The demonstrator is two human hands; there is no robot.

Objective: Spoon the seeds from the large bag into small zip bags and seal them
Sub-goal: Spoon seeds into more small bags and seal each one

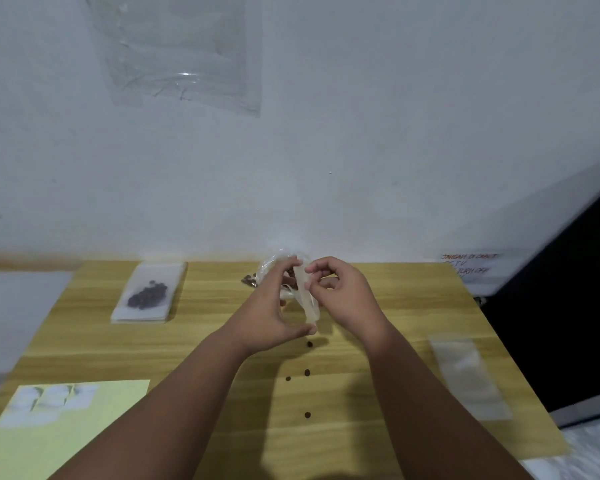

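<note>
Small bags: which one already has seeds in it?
The flat bag lying far left, with dark seeds showing through. The bag lying at the right looks empty, and the held one shows none.

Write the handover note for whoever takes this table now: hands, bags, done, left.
Left hand and right hand both pinch one small zip bag above the table; its contents are unclear. The large bag lies just behind it.
Done: a filled bag of seeds sits far left.
Left: seal the held bag, fill the empty bags on the right, collect four loose seeds near the front.
</note>
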